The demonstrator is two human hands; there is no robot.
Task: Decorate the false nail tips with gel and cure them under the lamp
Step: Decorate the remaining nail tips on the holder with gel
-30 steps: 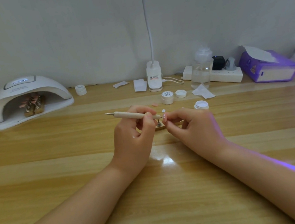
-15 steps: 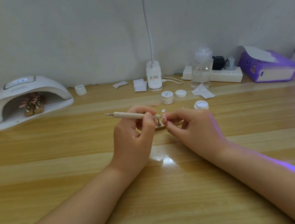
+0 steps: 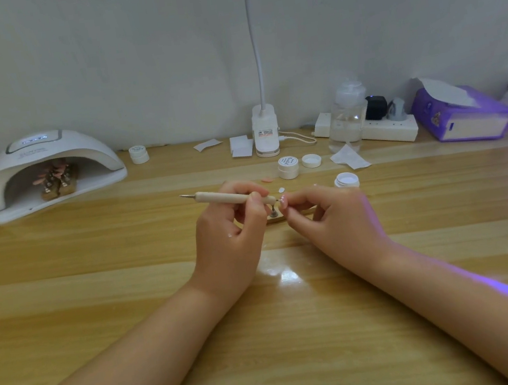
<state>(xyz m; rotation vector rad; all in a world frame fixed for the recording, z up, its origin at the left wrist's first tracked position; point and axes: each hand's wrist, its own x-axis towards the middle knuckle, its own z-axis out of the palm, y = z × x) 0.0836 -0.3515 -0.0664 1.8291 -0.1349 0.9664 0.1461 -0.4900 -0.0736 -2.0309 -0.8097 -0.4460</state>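
Observation:
My left hand (image 3: 229, 225) grips a cream dotting pen (image 3: 220, 197), its metal tip touching a small false nail tip (image 3: 284, 201). My right hand (image 3: 331, 217) pinches that nail tip, which sits on a little stand with a wooden base (image 3: 274, 218) partly hidden by both hands. An open gel pot (image 3: 346, 179) stands just behind my right hand. The white curing lamp (image 3: 47, 169) is at the far left, with pink nail tips on wooden holders (image 3: 57, 181) inside it.
A closed gel pot (image 3: 288, 167), a loose lid (image 3: 311, 160) and two loose nail tips (image 3: 266, 180) lie behind my hands. Along the wall stand a desk lamp base (image 3: 266, 135), a clear bottle (image 3: 346, 117), a power strip (image 3: 381, 132) and a purple tissue box (image 3: 461, 117).

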